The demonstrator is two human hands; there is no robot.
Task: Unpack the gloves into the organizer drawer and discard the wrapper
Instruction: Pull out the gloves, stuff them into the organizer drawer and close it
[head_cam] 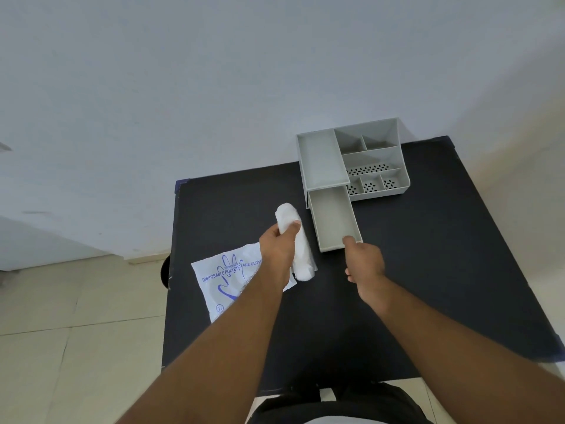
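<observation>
Surface (428,270): black, square-cornered, carrying every item listed; pale wall behind, tiled floor to its left.

Organizer (373,157): grey plastic, at the far edge of the surface toward the far right corner. Open compartments on top, several with perforated floors; a long tray section runs down its left side.

Drawer (334,220): grey, pulled out from the organizer's lower left toward the near edge; its inside shows bare.

Wrapper (220,289): white plastic bag printed in blue with a hand outline and "DISPOSABLE POLYETHYLENE GLOVES", flat at the left edge, one corner overhanging it, partly under the left forearm.

Gloves (295,243): rolled white bundle, just left of the drawer, out of the wrapper. Whether its lower end touches the surface cannot be told.

Left hand (276,255): grip closed around the middle of the gloves, thumb across the roll.

Right hand (363,261): at the drawer's near right corner, fingertips on the front rim, apparently pinching it; remaining fingers curled.
</observation>
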